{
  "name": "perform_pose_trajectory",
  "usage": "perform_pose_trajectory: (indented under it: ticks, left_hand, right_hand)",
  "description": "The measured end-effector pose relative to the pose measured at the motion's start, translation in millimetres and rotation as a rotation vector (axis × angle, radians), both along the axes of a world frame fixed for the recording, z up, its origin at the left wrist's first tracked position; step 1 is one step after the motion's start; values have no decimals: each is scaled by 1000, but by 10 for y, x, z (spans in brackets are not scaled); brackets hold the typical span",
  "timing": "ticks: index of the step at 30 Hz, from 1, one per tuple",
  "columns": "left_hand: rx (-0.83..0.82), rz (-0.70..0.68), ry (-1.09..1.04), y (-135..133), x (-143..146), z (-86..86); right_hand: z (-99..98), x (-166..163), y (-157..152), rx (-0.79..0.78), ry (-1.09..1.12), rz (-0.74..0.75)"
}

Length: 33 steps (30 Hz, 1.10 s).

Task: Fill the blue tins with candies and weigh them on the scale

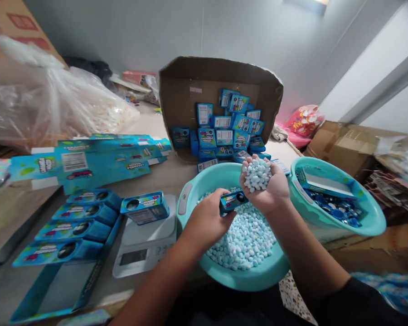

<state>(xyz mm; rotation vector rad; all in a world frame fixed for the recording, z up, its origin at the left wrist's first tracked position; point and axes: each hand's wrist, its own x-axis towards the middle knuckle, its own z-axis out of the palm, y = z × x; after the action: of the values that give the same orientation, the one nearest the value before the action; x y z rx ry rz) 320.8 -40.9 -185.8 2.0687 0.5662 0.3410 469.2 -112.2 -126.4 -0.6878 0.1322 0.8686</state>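
My left hand point(209, 213) is closed around a small blue candy box point(232, 202), tilted so its round dark opening shows. Beside it my right hand point(275, 192) is cupped palm up, fingers curled round a heap of pale blue and white candies point(257, 174). Both hands are above a turquoise tub point(246, 283) that holds many loose candies point(250, 240) of the same kind. Left of the tub, another candy box point(147, 209) lies on a white digital scale point(163, 231); its display point(133, 257) cannot be read.
Several candy boxes point(78, 228) stand in a row by a blue display tray point(59, 285) at left. Behind lie flat printed cartons point(102, 160) and a cardboard box point(177, 86) with many filled boxes. A second turquoise tub point(377, 222) with blue lids is at right.
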Motion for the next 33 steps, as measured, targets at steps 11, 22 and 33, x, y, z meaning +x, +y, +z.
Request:
perform_pose_trajectory:
  ticks: [11,22,33]
  left_hand:
    - [-32,13,8,16,12,-26]
    - [-28,9,21,20,21,-18]
    - [-15,-2,27,13,11,-22]
  right_hand:
    - [-97,55,-70,-55,37,-60]
    - [-119,88,-91,-46,73,-52]
    - [-103,98,-108,-27,125,-17]
